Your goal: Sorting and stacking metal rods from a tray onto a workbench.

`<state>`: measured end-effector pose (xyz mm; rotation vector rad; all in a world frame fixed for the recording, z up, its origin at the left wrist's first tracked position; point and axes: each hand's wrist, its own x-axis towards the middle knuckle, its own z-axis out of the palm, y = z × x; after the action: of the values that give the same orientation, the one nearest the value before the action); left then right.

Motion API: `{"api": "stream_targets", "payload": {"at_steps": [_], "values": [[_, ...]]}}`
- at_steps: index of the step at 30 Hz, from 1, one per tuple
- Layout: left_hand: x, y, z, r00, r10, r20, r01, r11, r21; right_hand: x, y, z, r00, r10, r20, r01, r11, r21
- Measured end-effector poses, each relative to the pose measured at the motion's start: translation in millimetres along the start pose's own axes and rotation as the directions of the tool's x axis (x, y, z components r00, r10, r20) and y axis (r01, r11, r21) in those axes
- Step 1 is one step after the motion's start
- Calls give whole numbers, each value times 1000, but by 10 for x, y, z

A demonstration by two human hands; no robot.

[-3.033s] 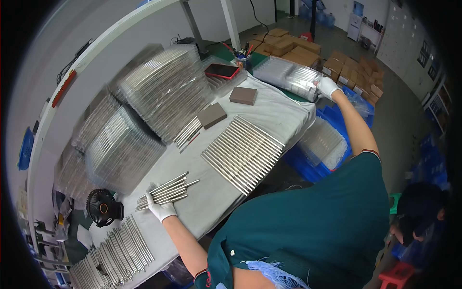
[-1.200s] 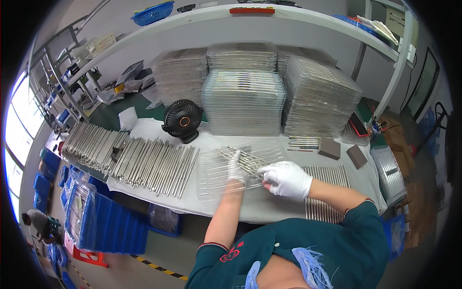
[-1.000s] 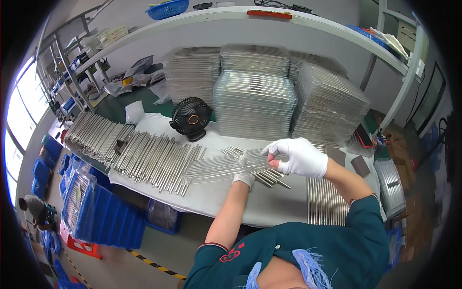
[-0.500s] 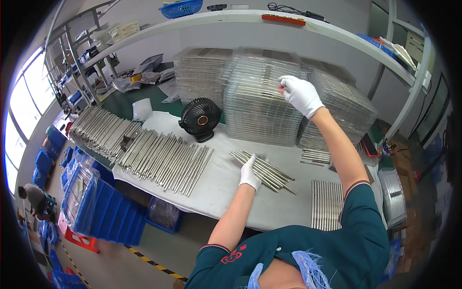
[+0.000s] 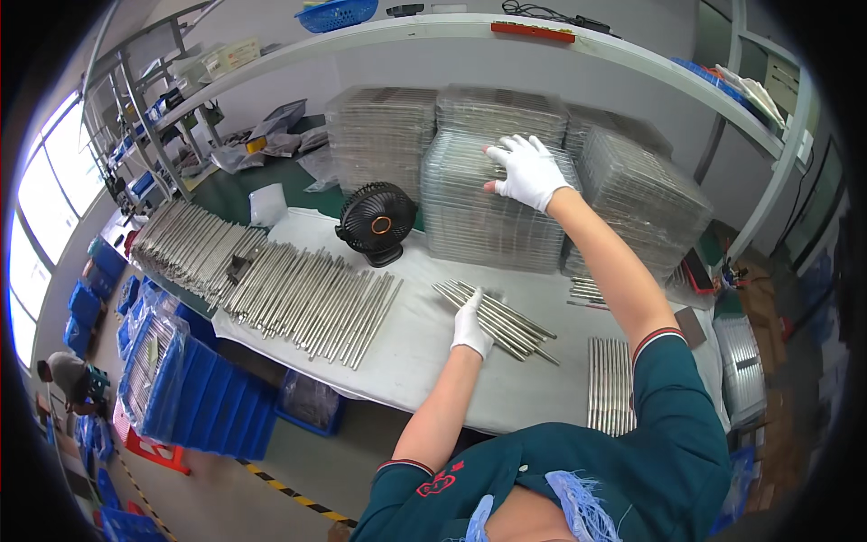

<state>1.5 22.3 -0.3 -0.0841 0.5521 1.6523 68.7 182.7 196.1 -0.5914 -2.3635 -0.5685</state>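
Head view: one rod bundle in my hand, plenty more lying out

At the lower right, a neat row of rods (image 5: 611,386) lies on the white cloth (image 5: 533,397), its edge running under my sleeve (image 5: 666,361). At the centre, my left hand (image 5: 471,325) is wrapped round a bundle of metal rods (image 5: 508,323); their ends splay, so I judge them not yet arranged. Left of it, a long spread of loose rods (image 5: 289,294) suggests much is left. Beyond, a black fan (image 5: 379,224) stands between that spread and the front tray stack (image 5: 492,226). Over this stack's top, my right hand (image 5: 531,172) has its fingers wide; I cannot tell whether it presses down. More loaded stacks, which I take as finished, include the right-hand stack (image 5: 637,208), partly behind my forearm (image 5: 614,262). A white shelf (image 5: 424,32) crosses the top, holding a blue basket (image 5: 336,14).
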Motion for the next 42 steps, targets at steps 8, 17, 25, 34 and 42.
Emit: {"api": "stream_targets", "payload": {"at_steps": [8, 17, 25, 34, 42], "values": [[24, 19, -63, 1000, -3, 16, 4, 998, -60, 245, -232, 144, 888, 119, 444, -135, 991, 2], [-34, 9, 64, 1000, -14, 15, 13, 999, 39, 241, -113, 12, 825, 135, 548, -184, 982, 35], [21, 115, -33, 999, 34, 9, -34, 999, 16, -614, -497, -523, 988, -120, -97, 138, 971, 196], [11, 69, 22, 998, 51, 27, -55, 988, 147, -3665, 826, -2307, 483, 873, 67, -732, 445, -515], [-15, 39, -21, 991, 123, 50, -130, 972, 194, -5227, 696, -2691, 29, 1000, -12, -780, 15, -626]]}}
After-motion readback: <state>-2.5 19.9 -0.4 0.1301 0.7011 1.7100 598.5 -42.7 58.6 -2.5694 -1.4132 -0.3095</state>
